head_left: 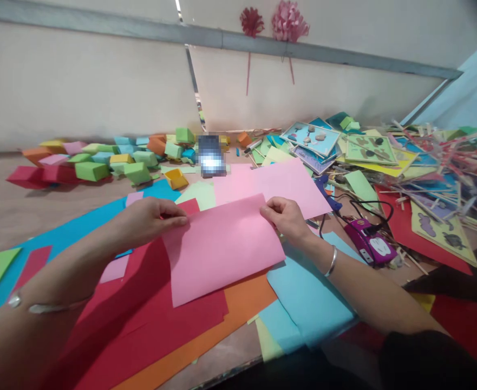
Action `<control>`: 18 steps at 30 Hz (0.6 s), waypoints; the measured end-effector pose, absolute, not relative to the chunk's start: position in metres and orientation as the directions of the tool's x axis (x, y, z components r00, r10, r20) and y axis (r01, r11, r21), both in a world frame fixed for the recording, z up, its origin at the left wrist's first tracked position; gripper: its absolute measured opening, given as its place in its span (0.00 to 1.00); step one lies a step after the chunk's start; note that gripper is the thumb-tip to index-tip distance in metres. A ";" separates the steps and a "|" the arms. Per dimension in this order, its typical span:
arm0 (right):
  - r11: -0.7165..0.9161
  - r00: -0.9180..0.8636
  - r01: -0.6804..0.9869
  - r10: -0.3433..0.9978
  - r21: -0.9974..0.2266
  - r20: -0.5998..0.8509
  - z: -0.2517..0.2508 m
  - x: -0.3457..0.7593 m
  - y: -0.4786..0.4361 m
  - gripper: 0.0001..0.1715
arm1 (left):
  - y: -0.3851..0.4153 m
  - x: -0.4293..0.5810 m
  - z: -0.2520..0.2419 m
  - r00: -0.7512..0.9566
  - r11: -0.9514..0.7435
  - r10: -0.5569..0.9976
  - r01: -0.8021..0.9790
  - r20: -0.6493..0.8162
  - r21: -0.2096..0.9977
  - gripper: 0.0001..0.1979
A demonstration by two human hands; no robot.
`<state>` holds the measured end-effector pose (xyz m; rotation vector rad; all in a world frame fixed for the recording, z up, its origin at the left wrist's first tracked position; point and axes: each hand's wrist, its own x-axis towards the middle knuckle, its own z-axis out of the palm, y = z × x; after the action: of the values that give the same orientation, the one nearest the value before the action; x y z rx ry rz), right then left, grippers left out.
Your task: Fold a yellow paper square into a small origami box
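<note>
Between my hands is a sheet of pink paper, tilted above the coloured sheets. My left hand pinches its upper left corner between thumb and fingers. At the upper right corner, my right hand grips the sheet the same way. Behind it lies another pink sheet. Red paper, orange paper and light blue paper are spread underneath. Blue paper extends beneath my left forearm.
Several small paper boxes are heaped at the back left, near a blurred lit phone-like object. To the right are a purple power strip with black cables, a blue glue gun, decorated cards and thin sticks. Paper flowers hang on the wall.
</note>
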<state>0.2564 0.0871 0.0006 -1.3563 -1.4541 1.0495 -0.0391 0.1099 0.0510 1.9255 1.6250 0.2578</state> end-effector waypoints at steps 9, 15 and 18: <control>0.116 -0.019 0.505 0.992 -0.856 0.123 -0.011 0.252 0.088 0.16 | 0.120 -0.045 0.039 0.317 -0.143 0.897 0.868 -0.309 0.476 0.17; 0.197 -0.057 0.637 0.976 -0.746 0.209 -0.019 0.247 0.091 0.16 | 0.131 -0.036 0.041 0.319 -0.222 0.897 0.924 -0.306 0.312 0.08; 0.231 -0.082 0.701 0.966 -0.674 0.246 -0.021 0.245 0.092 0.16 | 0.130 -0.024 0.043 0.269 -0.235 0.912 0.961 -0.309 0.145 0.04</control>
<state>0.2449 0.0916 -0.0214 -1.5333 -1.8480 0.5122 -0.0235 0.1297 0.0427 2.2407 1.7174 -0.2289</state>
